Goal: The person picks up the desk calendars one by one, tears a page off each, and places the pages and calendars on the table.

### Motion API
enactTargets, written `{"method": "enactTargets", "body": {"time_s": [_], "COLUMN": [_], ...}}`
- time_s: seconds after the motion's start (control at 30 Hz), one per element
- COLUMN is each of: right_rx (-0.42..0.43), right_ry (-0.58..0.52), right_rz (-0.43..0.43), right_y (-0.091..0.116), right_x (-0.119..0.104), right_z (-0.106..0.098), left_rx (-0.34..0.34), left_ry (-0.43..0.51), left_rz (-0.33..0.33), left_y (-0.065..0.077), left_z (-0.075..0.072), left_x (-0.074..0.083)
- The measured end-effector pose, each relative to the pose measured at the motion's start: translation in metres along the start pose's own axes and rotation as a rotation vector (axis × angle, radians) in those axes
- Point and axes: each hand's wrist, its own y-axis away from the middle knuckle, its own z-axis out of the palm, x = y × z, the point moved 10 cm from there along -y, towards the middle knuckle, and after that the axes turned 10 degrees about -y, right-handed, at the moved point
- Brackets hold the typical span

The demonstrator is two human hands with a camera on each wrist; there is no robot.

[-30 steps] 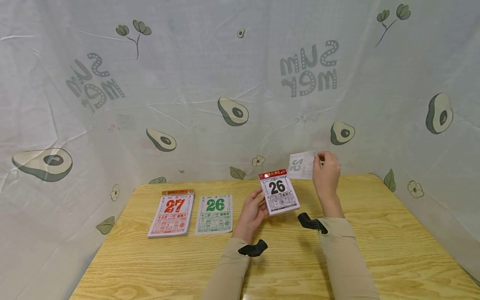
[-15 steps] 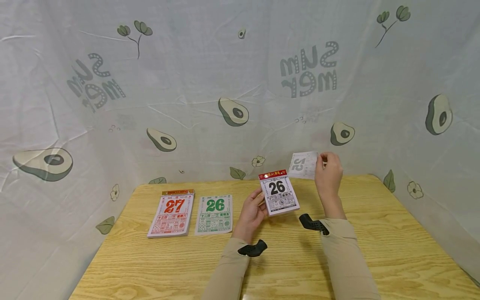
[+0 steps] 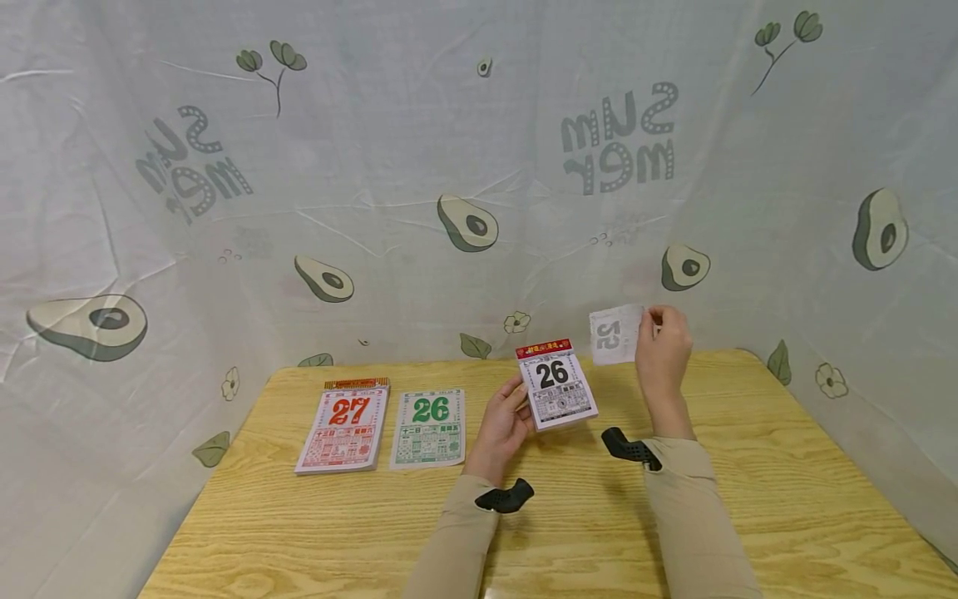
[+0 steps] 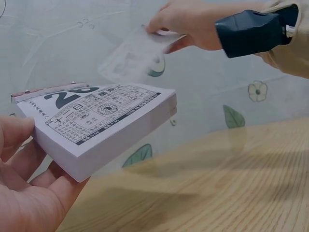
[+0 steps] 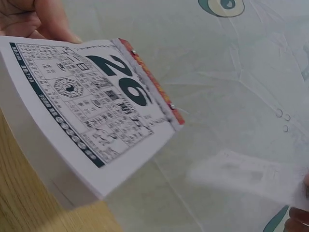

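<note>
My left hand (image 3: 506,428) grips a thick tear-off calendar (image 3: 557,387) by its left side, thumb on top and fingers beneath. Its top page reads a black 26 under a red header strip. In the left wrist view the calendar block (image 4: 116,130) is tilted above the table. Off to its right, my right hand (image 3: 664,353) pinches a loose calendar page (image 3: 615,334) by one edge. That thin page shows a reversed 25 through its back and is apart from the block. In the right wrist view the page (image 5: 251,176) looks blurred.
At the left of the wooden table (image 3: 569,516) lies another calendar block (image 3: 344,428) with a red 27. Beside it is a flat single page (image 3: 428,428) with a green 26. A patterned cloth (image 3: 374,166) hangs behind the table's back edge.
The right hand has moved slightly to the right with the loose page, which has swung farther from the calendar's header. The left hand and the calendar have hardly moved.
</note>
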Motion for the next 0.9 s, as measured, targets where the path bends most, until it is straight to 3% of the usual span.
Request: {"method": "enactTargets", "body": {"time_s": [0.23, 0.9], "right_rx": [-0.012, -0.036], "right_ry": [-0.017, -0.002], "right_rz": [-0.054, -0.074], "right_y": [0.005, 0.014], "right_x": [-0.002, 0.009], "right_z": [-0.002, 0.0], "left_rx": [0.022, 0.048], "left_ry": [-0.005, -0.029], "left_rz": [0.007, 0.005], "left_y": [-0.001, 0.002], "left_z": [-0.005, -0.01], "left_x": [0.004, 0.014]}}
